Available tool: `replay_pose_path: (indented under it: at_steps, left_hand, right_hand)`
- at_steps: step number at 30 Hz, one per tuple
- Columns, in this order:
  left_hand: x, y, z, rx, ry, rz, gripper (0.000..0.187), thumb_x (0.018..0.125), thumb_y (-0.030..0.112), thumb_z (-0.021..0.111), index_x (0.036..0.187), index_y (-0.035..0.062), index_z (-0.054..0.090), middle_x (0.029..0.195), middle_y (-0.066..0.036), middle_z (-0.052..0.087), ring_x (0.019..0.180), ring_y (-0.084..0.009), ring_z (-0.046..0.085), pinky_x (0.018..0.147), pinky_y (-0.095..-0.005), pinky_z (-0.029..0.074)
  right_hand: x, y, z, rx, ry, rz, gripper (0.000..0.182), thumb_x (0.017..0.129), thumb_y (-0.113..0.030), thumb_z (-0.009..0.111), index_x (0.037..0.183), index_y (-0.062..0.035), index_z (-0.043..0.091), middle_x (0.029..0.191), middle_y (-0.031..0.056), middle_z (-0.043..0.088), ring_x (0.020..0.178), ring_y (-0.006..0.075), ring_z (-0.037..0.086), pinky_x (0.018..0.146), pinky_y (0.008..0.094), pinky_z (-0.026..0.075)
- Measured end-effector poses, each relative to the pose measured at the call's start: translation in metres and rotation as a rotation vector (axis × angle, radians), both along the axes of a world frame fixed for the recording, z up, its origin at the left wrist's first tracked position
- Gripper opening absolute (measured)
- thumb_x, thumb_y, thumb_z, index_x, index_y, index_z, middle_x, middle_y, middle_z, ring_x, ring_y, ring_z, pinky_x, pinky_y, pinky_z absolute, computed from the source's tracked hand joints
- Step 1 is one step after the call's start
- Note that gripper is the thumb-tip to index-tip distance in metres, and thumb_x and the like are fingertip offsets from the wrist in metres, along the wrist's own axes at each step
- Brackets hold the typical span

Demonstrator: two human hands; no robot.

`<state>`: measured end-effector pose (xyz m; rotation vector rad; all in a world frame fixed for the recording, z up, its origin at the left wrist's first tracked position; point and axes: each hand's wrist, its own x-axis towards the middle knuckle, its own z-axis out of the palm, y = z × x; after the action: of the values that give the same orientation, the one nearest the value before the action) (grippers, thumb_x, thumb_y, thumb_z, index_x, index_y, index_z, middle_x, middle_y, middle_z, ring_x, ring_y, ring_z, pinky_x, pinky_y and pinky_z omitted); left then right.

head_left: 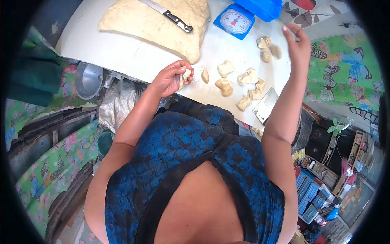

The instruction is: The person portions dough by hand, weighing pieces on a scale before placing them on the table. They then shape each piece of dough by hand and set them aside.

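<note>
A small piece of dough (186, 75) sits pinched in the person's left hand (172, 79), fingers curled shut around it just over the near edge of the white desk (122, 51). Pale, matte and lumpy, the piece looks soft and light, the kind of thing that would give under a squeeze and likely stick a little; a loose cupped hold around its middle seems the sensible grip, rather than a hard pinch that would deform it. The right hand (298, 46) is raised over the far side of the desk, fingers spread apart and holding nothing, near a few dough lumps (268, 49) beside the scale.

Between the two hands lies a scatter of cut dough portions (239, 83), irregular and rough-edged, each about the same modest size. A flat metal scraper (266, 106) rests at the desk's edge just beside them, its blade dull and grey. Farther back, a large slab of dough (158, 22) spreads across the desk, smooth on top and thick at its cut edge, with a black-handled knife (167, 15) lying on it. A blue dial scale (239, 18) stands next to the slab (its plastic tray is the same bright blue). Butterfly-print cloth (345, 69) covers the surface to the right.
</note>
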<state>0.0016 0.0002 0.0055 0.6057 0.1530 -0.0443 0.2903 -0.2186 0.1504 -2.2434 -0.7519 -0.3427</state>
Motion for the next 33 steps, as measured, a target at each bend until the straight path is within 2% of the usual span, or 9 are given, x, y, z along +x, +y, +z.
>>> replay_pose_path:
  at_steps: [2, 4, 6, 13, 15, 19, 22, 24, 33]
  left_hand:
    - [0.0, -0.001, 0.002, -0.009, -0.021, -0.009, 0.017, 0.09, 0.017, 0.048, 0.097, 0.0026, 0.053, 0.092, -0.012, 0.056, 0.08, -0.0188, 0.055, 0.068, -0.0284, 0.044]
    - [0.002, -0.001, -0.001, -0.018, -0.037, -0.02, 0.019, 0.091, 0.02, 0.047, 0.097, 0.0026, 0.053, 0.093, -0.012, 0.055, 0.081, -0.019, 0.054, 0.068, -0.0285, 0.044]
    - [0.002, 0.0, -0.001, -0.023, -0.051, -0.036, 0.021, 0.091, 0.022, 0.046, 0.096, 0.0027, 0.053, 0.093, -0.012, 0.055, 0.081, -0.0192, 0.054, 0.069, -0.0287, 0.044]
    - [0.003, -0.001, 0.0, -0.019, -0.06, -0.045, 0.023, 0.092, 0.025, 0.046, 0.096, 0.003, 0.053, 0.092, -0.011, 0.055, 0.082, -0.019, 0.054, 0.069, -0.0288, 0.044]
    - [0.001, -0.002, 0.0, -0.022, -0.056, -0.04, 0.023, 0.092, 0.025, 0.046, 0.096, 0.0031, 0.053, 0.092, -0.011, 0.055, 0.082, -0.0191, 0.054, 0.069, -0.0289, 0.044]
    - [0.002, 0.0, -0.001, -0.04, -0.066, -0.054, 0.021, 0.091, 0.02, 0.045, 0.097, 0.0018, 0.053, 0.093, -0.012, 0.056, 0.084, -0.0193, 0.054, 0.07, -0.0294, 0.044]
    - [0.003, 0.001, -0.001, -0.049, -0.071, -0.065, 0.02, 0.091, 0.019, 0.045, 0.098, 0.0018, 0.053, 0.094, -0.012, 0.056, 0.084, -0.0194, 0.054, 0.07, -0.0293, 0.044]
    - [0.003, 0.001, 0.0, -0.052, -0.077, -0.068, 0.02, 0.091, 0.019, 0.045, 0.098, 0.0018, 0.053, 0.094, -0.012, 0.056, 0.084, -0.0194, 0.054, 0.07, -0.0293, 0.044]
    - [0.001, -0.002, 0.0, -0.039, -0.055, -0.027, 0.02, 0.091, 0.018, 0.044, 0.098, 0.0017, 0.052, 0.093, -0.012, 0.056, 0.085, -0.0188, 0.054, 0.07, -0.0286, 0.045]
  right_hand:
    - [-0.026, 0.001, -0.024, -0.027, 0.068, 0.15, 0.024, 0.08, -0.019, 0.067, 0.101, -0.0068, 0.064, 0.091, 0.0036, 0.064, 0.079, 0.0121, 0.054, 0.072, 0.0268, 0.044]
    - [-0.058, 0.006, -0.049, -0.198, 0.294, 0.364, 0.025, 0.078, -0.006, 0.063, 0.103, -0.0078, 0.063, 0.1, 0.0068, 0.062, 0.082, 0.0165, 0.055, 0.077, 0.0296, 0.045]
    - [-0.077, 0.01, -0.077, -0.391, 0.153, 0.704, 0.04, 0.069, 0.0, 0.061, 0.108, -0.011, 0.061, 0.115, 0.0084, 0.056, 0.103, 0.0251, 0.051, 0.09, 0.0371, 0.041]
    - [-0.08, 0.023, -0.062, -0.553, 0.136, 0.733, 0.026, 0.069, -0.002, 0.059, 0.094, -0.0069, 0.063, 0.094, 0.0057, 0.061, 0.092, 0.0237, 0.054, 0.082, 0.0343, 0.042]
    - [-0.065, 0.024, -0.035, -0.133, 0.319, 0.771, 0.018, 0.072, -0.003, 0.061, 0.09, -0.0064, 0.064, 0.087, 0.0028, 0.061, 0.082, 0.0156, 0.055, 0.075, 0.0283, 0.043]
    - [-0.035, 0.032, 0.036, 0.312, 0.412, 0.629, 0.016, 0.079, -0.008, 0.065, 0.095, -0.0055, 0.062, 0.087, -0.0001, 0.06, 0.08, 0.008, 0.055, 0.073, 0.0216, 0.043]
    - [0.008, 0.053, 0.06, 0.329, 0.286, 0.526, 0.019, 0.079, -0.009, 0.067, 0.097, -0.0049, 0.062, 0.09, 0.0018, 0.06, 0.081, 0.0096, 0.056, 0.075, 0.0231, 0.044]
    - [0.017, 0.072, 0.067, 0.278, 0.299, 0.411, 0.018, 0.076, -0.002, 0.059, 0.094, -0.0007, 0.059, 0.072, 0.0035, 0.059, 0.065, 0.0103, 0.056, 0.056, 0.0226, 0.045]
    - [0.064, 0.106, 0.027, 0.069, 0.3, 0.438, 0.016, 0.074, 0.003, 0.057, 0.09, 0.0007, 0.058, 0.071, 0.0039, 0.057, 0.062, 0.0105, 0.053, 0.057, 0.0241, 0.044]
